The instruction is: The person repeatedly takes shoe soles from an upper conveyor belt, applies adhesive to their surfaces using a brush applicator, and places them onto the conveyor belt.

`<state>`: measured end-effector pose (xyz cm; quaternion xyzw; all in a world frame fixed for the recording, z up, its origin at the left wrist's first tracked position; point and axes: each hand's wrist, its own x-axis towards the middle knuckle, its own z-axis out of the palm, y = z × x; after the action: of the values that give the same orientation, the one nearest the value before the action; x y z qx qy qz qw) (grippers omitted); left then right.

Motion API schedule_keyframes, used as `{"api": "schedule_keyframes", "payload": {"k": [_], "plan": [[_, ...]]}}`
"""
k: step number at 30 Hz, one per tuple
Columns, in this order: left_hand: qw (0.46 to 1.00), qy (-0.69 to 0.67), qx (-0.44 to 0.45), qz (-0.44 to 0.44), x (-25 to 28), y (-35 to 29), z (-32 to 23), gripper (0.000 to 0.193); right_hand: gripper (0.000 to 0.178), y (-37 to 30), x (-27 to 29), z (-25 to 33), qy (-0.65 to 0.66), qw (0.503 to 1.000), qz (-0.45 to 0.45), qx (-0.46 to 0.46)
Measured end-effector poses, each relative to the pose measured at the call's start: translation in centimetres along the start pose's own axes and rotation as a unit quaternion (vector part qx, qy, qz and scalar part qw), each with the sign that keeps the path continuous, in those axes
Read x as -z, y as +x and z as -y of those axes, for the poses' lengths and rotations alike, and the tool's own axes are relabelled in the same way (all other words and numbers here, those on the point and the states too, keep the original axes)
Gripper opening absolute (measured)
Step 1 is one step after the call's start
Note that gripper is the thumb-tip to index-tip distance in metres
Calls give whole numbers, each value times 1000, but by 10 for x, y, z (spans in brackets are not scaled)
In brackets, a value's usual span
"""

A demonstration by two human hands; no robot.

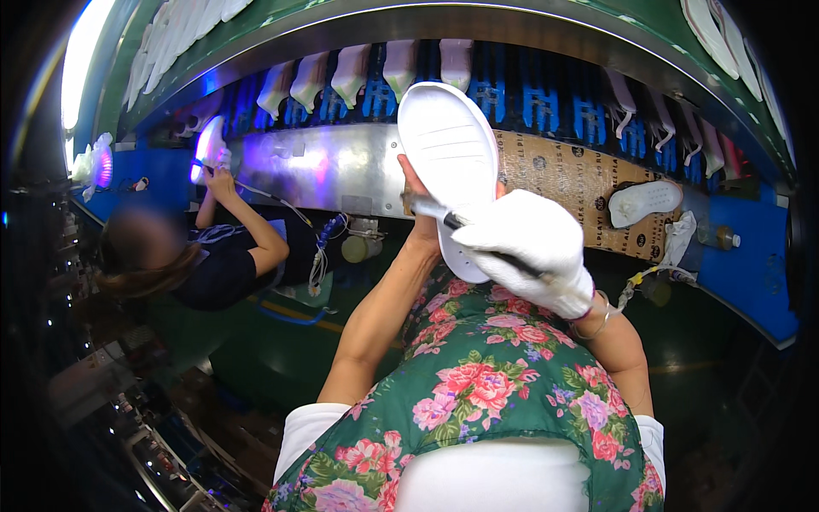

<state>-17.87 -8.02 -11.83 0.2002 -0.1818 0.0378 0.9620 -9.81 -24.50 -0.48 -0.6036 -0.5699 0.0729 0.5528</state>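
Upright in front of me is a white shoe sole (448,141), its grooved inner face and raised rim turned toward me. My bare left hand (421,224) grips it from behind and along its left edge, the fingers partly hidden by the sole. In a white knitted glove, my right hand (537,243) is closed round a dark-handled brush (432,207). The greyish brush head lies across the narrow middle of the sole, over the left edge near my left hand. Whether it touches the surface I cannot tell.
Brown printed cardboard (554,175) covers the bench at right, bearing another white sole (646,203). Beside it are a crumpled white cloth (678,239) and a small bottle (719,236). Blue racks (537,102) hold pale shoe parts behind. A co-worker (230,256) handles a purple-lit sole at left.
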Motion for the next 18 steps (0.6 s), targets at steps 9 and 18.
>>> {"api": "schedule_keyframes", "payload": {"k": [9, 18], "plan": [[967, -97, 68, -225, -12, -4, -17, 124, 32, -7, -15, -4, -43, 999, 19, 14], [971, -100, 22, -215, -3, 6, -30, 120, 38, -14, -34, -13, -4, 997, 11, 75]]}}
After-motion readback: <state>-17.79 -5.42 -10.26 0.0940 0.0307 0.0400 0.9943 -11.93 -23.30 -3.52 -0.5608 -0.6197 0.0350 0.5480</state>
